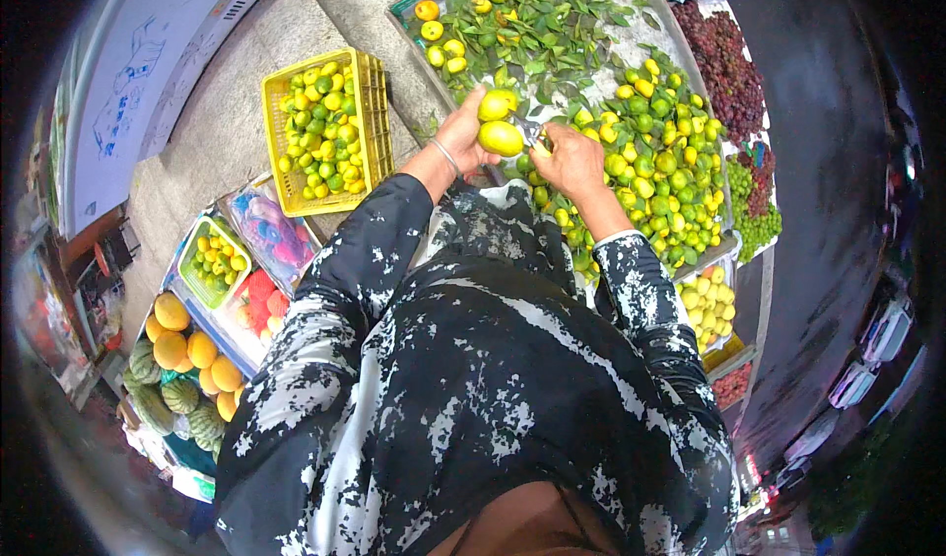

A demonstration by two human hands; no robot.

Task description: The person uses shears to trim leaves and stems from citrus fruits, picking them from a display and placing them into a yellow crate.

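Observation:
My left hand (464,136) holds two yellow-green citrus fruits (502,139) side by side above the near edge of a fruit stall. My right hand (575,158) is shut on small metal snips (529,129), whose blades reach to the fruits; whether they touch a stem is too small to tell. Below and to the right lies a large heap of green and yellow citrus (665,163). Loose cut leaves (543,35) cover the stall's far part, with a few fruits at its left corner. A yellow plastic crate (373,123) of citrus stands left of my left hand.
Red grapes (720,72) and green grapes (757,223) lie beyond the stall's right rim, with pale yellow fruits (707,301) nearer. At lower left are a small green basket (214,301) of citrus, orange melons (171,349) and watermelons (181,395). A road with vehicles runs at far right.

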